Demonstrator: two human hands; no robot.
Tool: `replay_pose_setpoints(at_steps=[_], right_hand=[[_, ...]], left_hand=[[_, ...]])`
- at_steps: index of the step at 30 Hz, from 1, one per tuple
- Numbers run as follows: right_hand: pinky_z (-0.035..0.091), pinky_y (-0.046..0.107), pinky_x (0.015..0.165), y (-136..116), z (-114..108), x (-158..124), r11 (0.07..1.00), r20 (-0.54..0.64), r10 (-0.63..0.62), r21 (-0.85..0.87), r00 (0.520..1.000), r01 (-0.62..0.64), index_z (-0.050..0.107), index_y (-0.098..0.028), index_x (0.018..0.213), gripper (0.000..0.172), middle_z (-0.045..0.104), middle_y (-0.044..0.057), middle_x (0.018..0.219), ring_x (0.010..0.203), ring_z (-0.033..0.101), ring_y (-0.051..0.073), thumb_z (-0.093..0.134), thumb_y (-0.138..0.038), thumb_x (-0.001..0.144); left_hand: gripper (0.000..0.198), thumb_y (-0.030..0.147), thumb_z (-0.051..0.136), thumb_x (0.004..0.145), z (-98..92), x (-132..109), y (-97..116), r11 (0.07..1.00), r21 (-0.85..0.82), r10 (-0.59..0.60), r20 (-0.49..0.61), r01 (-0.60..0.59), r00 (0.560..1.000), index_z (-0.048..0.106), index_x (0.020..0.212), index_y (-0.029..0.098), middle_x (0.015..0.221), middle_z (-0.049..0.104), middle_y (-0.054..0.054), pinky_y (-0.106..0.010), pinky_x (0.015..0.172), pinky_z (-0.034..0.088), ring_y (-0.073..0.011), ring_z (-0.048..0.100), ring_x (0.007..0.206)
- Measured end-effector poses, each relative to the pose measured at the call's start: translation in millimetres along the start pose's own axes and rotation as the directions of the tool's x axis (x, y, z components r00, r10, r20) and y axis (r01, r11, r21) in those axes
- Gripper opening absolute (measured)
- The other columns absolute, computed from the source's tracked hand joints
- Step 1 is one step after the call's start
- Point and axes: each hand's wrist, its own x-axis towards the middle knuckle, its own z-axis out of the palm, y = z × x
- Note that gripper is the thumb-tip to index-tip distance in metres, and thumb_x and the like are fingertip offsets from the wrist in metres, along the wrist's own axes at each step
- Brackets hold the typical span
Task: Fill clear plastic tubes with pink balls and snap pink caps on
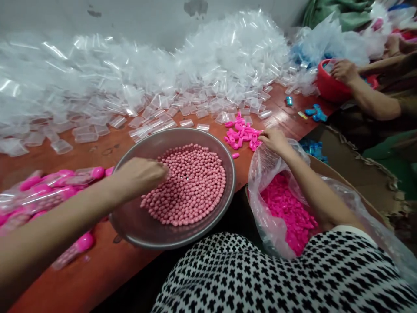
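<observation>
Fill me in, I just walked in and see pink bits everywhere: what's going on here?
A person's left hand dips into a round metal bowl of small pink beads. Their right hand reaches a small pile of bright pink plastic pieces on the reddish table, above a clear bag of more pink pieces. Clear plastic sleeves are heaped behind. Another person's hand rests in a red basin.

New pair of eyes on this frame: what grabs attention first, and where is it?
The metal bowl of pink beads sits dead centre, with the left hand reaching into it. Behind it, a heap of clear plastic tubes covers the back of the table. The right hand rests by small pink plastic parts, above a bag of more.
</observation>
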Motion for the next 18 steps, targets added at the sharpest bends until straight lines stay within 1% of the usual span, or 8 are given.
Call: replay_pose_setpoints(at_steps=[2, 4, 8, 10, 12, 13, 15, 18], right_hand=[[0.046, 0.036, 0.087, 0.3, 5.6, 1.1, 0.998, 0.011, 0.028, -0.048, 1.000, -0.027, 0.075, -0.013, 0.108, 0.032, 0.075, 0.017, 0.110, 0.103, 0.068, 0.029, 0.052, -0.029, 0.092], [0.047, 0.038, 0.087, -4.0, 11.8, 1.9, 0.993, 0.018, 0.054, -0.109, 0.998, -0.052, 0.073, -0.014, 0.111, 0.034, 0.073, 0.019, 0.112, 0.105, 0.067, 0.031, 0.051, -0.033, 0.093], [0.049, 0.041, 0.087, -15.9, 21.1, 6.2, 0.977, 0.054, 0.051, -0.211, 0.997, -0.038, 0.067, -0.013, 0.120, 0.038, 0.069, 0.021, 0.122, 0.111, 0.066, 0.035, 0.053, -0.036, 0.092], [0.049, 0.041, 0.088, -20.7, 22.4, 9.3, 0.968, 0.080, 0.034, -0.252, 0.996, -0.013, 0.065, -0.014, 0.123, 0.040, 0.068, 0.021, 0.125, 0.113, 0.065, 0.035, 0.054, -0.036, 0.092], [0.049, 0.043, 0.089, -24.1, 21.3, 13.1, 0.959, 0.101, 0.022, -0.285, 0.995, 0.007, 0.065, -0.013, 0.122, 0.042, 0.068, 0.023, 0.123, 0.114, 0.065, 0.036, 0.056, -0.040, 0.092], [0.049, 0.044, 0.090, -25.1, 20.2, 15.4, 0.954, 0.108, 0.017, -0.300, 0.994, 0.016, 0.066, -0.012, 0.120, 0.044, 0.069, 0.024, 0.121, 0.114, 0.065, 0.037, 0.057, -0.044, 0.092], [0.049, 0.046, 0.090, -26.1, 17.3, 20.5, 0.941, 0.125, 0.012, -0.336, 0.992, 0.032, 0.067, -0.011, 0.119, 0.051, 0.070, 0.025, 0.116, 0.112, 0.066, 0.039, 0.060, -0.052, 0.090], [0.051, 0.046, 0.089, -25.8, 12.9, 29.0, 0.923, 0.168, 0.036, -0.382, 0.985, 0.032, 0.067, -0.010, 0.119, 0.057, 0.070, 0.026, 0.117, 0.112, 0.067, 0.039, 0.062, -0.058, 0.087]], left_hand=[[0.022, 0.006, 0.058, 0.083, 12.7, 13.5, 17.8, 0.963, 0.199, 0.132, 0.249, -0.184, 0.960, 0.069, 0.066, 0.014, 0.075, 0.075, -0.011, -0.026, 0.060, 0.044, -0.0231, 0.070, 0.070], [0.025, 0.006, 0.049, 0.088, 24.2, 28.6, 36.0, 0.919, 0.273, 0.183, 0.342, -0.284, 0.921, 0.071, 0.078, 0.011, 0.084, 0.076, -0.016, -0.029, 0.066, 0.048, -0.0254, 0.072, 0.080], [0.027, 0.011, 0.043, 0.093, 42.6, 55.0, 55.5, 0.953, 0.167, 0.212, 0.234, -0.254, 0.949, 0.070, 0.086, 0.012, 0.091, 0.075, -0.015, -0.031, 0.074, 0.050, -0.0242, 0.071, 0.085], [0.024, 0.018, 0.046, 0.093, 47.9, 60.7, 55.4, 0.982, -0.038, 0.189, 0.127, -0.185, 0.974, 0.067, 0.084, 0.014, 0.089, 0.074, -0.012, -0.031, 0.075, 0.050, -0.0227, 0.070, 0.082], [0.020, 0.029, 0.054, 0.092, 49.7, 60.0, 51.8, 0.918, -0.381, 0.139, 0.041, -0.113, 0.990, 0.065, 0.082, 0.015, 0.084, 0.073, -0.008, -0.030, 0.074, 0.050, -0.0211, 0.068, 0.080], [0.022, 0.035, 0.059, 0.090, 49.3, 57.7, 49.9, 0.814, -0.575, 0.107, 0.014, -0.080, 0.994, 0.063, 0.083, 0.015, 0.083, 0.072, -0.007, -0.030, 0.074, 0.050, -0.0206, 0.068, 0.080], [0.028, 0.042, 0.068, 0.083, 46.9, 50.3, 47.2, 0.488, -0.872, 0.038, -0.005, -0.023, 0.999, 0.061, 0.086, 0.015, 0.085, 0.071, -0.005, -0.031, 0.075, 0.053, -0.0192, 0.068, 0.081], [0.040, 0.039, 0.084, 0.070, 41.6, 37.3, 47.0, 0.027, -1.000, -0.046, -0.014, -0.012, 0.999, 0.060, 0.091, 0.016, 0.089, 0.071, -0.003, -0.032, 0.081, 0.055, -0.0160, 0.068, 0.082]])
